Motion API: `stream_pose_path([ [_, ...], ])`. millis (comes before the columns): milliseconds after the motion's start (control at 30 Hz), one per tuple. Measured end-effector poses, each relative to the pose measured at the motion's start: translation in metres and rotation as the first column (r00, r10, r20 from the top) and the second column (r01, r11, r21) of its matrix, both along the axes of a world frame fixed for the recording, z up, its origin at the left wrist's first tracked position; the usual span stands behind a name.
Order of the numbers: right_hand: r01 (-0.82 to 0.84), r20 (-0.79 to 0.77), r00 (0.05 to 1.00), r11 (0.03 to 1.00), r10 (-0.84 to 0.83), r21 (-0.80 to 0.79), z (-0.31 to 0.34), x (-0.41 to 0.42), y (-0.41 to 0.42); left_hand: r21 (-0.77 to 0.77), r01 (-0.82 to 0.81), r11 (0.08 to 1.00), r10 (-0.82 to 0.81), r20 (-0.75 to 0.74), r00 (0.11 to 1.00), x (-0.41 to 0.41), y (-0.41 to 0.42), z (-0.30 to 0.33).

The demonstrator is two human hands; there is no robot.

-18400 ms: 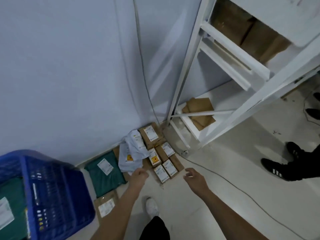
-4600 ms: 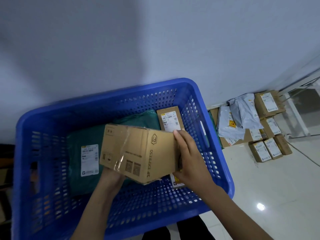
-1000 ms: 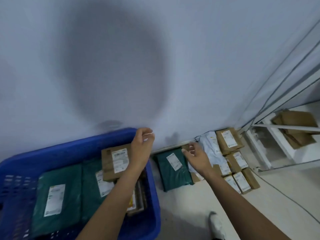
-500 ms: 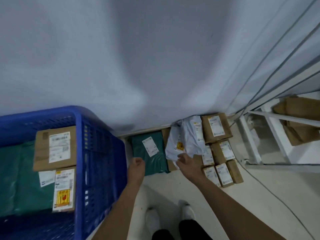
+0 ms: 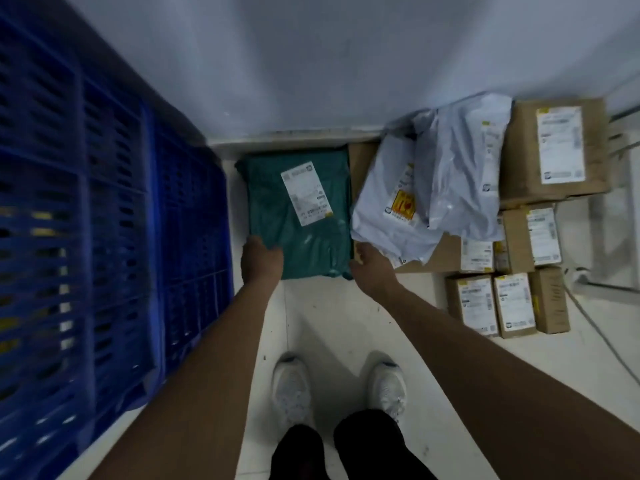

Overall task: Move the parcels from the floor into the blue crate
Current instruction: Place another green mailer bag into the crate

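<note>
Hands at the green mailer, mid-frame on the floor

Left hand [image 5: 260, 258] and right hand [image 5: 372, 268] touch the green mailer's [image 5: 304, 233] near corners (grip unclear, fingers hidden); limp plastic could sag and slip, or snag the crate [image 5: 114, 237] wall at left.

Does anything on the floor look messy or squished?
Yes. Two crumpled grey plastic mailer bags lie wrinkled and slanted, flopped over the brown cardboard boxes, while the flat green plastic parcel lies neatly.

A parcel storeroom: labelled cardboard boxes [image 5: 554, 150] and poly mailers [image 5: 429, 188] piled on a bare tiled floor [image 5: 329, 323] against a plain wall [image 5: 311, 64], beside a blue crate [image 5: 104, 237].
</note>
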State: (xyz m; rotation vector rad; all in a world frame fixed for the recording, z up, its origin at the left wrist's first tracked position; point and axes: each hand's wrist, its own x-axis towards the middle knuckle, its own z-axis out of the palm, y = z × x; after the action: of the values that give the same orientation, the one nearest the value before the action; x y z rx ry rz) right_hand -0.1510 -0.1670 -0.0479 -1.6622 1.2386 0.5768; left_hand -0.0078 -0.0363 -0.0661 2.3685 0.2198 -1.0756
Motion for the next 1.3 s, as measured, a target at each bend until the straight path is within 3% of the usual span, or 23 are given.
stream_pose_path([
  [100,-0.052,0.002,0.999,0.996,0.052,-0.075,-0.058,0.005,0.008,0.071,0.006,0.997,-0.01,0.051,0.999,0.001,0.011,-0.047],
  [200,-0.014,0.004,1.0,0.993,0.015,-0.115,-0.096,0.011,0.017,0.11,0.023,0.994,-0.022,-0.011,1.0,0.001,0.023,-0.078],
  [333,0.143,0.052,0.989,0.983,-0.138,-0.115,-0.1,0.016,0.021,0.11,-0.064,0.992,0.072,-0.067,0.995,0.009,0.031,-0.089],
  [433,0.145,0.014,0.989,0.987,-0.145,-0.066,-0.093,0.008,0.019,0.16,-0.106,0.981,0.126,-0.121,0.985,0.008,0.038,-0.066],
  [533,0.23,-0.019,0.973,0.973,-0.23,-0.025,-0.072,0.005,0.02,0.062,-0.182,0.981,0.186,-0.085,0.979,-0.007,0.054,-0.029],
  [700,0.315,0.024,0.945,0.928,-0.326,0.197,-0.008,0.005,0.043,-0.155,-0.248,0.956,0.259,0.053,0.964,-0.029,0.055,0.029],
  [900,0.613,0.111,0.744,0.738,-0.659,0.282,0.032,-0.006,0.036,-0.224,-0.342,0.913,0.339,-0.053,0.939,-0.007,0.051,0.055],
  [1133,0.563,0.073,0.793,0.773,-0.605,0.294,0.066,-0.001,0.029,-0.291,-0.462,0.838,0.462,-0.072,0.884,-0.038,0.084,0.089],
  [1300,0.61,0.198,0.671,0.683,-0.715,0.402,0.1,-0.005,0.031,-0.434,-0.464,0.772,0.507,-0.018,0.862,-0.065,0.088,0.137],
])
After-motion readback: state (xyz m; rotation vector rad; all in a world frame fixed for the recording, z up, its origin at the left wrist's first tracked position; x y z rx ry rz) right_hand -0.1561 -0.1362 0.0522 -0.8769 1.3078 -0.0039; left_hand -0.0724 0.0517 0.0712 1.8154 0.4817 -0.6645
